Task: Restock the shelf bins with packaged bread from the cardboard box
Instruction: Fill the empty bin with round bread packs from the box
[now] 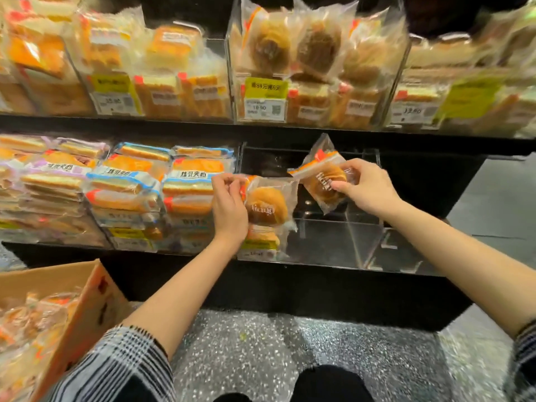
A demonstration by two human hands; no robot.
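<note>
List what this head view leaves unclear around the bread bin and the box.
- Cardboard box: cut off by the left and bottom edges, so the count of packs left is unknown.
- Price label on the clear bin: blurred, partly behind the left hand.
- Bun pack in the right hand: print too small to read.

two hands [229, 210], one cardboard box [87, 303]

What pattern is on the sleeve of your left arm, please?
Black-and-white plaid on the left sleeve, clearest in the head view.
</note>
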